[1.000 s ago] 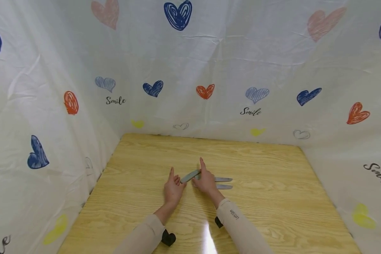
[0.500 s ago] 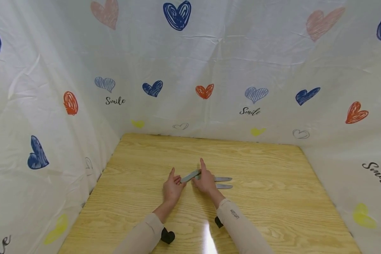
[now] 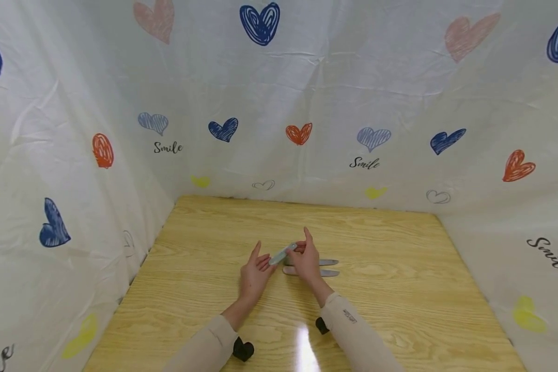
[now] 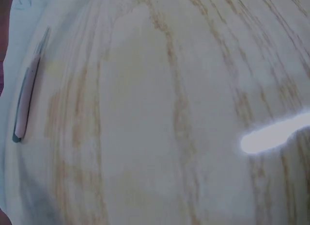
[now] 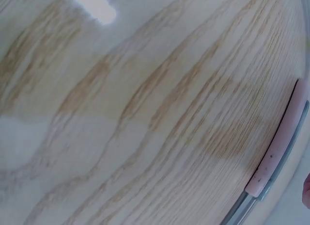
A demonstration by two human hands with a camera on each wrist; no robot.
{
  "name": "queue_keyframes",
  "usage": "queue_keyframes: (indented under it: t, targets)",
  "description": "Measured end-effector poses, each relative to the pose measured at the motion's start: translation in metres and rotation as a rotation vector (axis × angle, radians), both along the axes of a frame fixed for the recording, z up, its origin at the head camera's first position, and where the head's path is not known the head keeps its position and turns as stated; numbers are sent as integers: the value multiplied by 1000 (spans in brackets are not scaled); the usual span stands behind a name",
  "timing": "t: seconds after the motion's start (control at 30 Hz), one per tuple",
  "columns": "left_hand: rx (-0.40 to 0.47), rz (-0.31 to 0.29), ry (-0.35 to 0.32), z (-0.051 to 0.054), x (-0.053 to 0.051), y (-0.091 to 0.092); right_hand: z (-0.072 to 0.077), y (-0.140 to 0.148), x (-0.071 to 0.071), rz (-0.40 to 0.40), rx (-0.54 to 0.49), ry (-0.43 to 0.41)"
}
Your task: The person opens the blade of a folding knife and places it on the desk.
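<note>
Between my two hands, above the table, is a pale green folding knife (image 3: 282,254), tilted up to the right, with no blade plainly visible. My left hand (image 3: 253,278) holds its lower left end between thumb and fingers, index finger raised. At its upper right end, the thumb and fingers of my right hand (image 3: 308,262) pinch it. Two knives lie side by side beneath the right hand, blades to the right: a nearer one (image 3: 329,273) and a farther one (image 3: 329,262), partly covered. The right wrist view shows a pink knife handle (image 5: 278,150) beside a grey-green edge; the left wrist view shows a pink-handled knife (image 4: 28,96).
The wooden table (image 3: 390,289) runs back to a white sheet (image 3: 325,93) printed with hearts, which hangs behind and at both sides. Black heart-shaped pieces (image 3: 243,349) sit by the sleeves. A bright reflection crosses the tabletop.
My right hand has risen slightly to the right and shifted its fingers on the folding knife, which has turned to a paler side. More of the nearer knife's handle shows.
</note>
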State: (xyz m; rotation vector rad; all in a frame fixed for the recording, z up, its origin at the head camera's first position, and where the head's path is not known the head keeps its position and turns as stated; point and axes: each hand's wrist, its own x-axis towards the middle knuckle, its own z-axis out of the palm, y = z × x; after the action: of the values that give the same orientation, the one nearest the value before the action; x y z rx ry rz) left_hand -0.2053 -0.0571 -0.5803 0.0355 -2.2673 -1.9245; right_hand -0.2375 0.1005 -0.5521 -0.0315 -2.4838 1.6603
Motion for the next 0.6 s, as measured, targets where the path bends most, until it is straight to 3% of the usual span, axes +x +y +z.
queue_keyframes:
  t: [0.13, 0.27, 0.33, 0.47, 0.6]
  targets:
    - [4, -53, 72, 5, 0, 2, 0, 10, 2, -29, -111, 12]
    - [-12, -81, 161, 7, -1, 4, 7, 19, 10, -2, -278, -16]
    - [-10, -94, 174, 9, -1, 5, 10, 22, 13, 15, -364, -40]
    - [31, -118, 139, 12, -1, 3, 11, 26, 18, 4, -450, -100]
    - [95, -107, 33, 15, -3, 3, 15, 27, 27, -18, -487, -183]
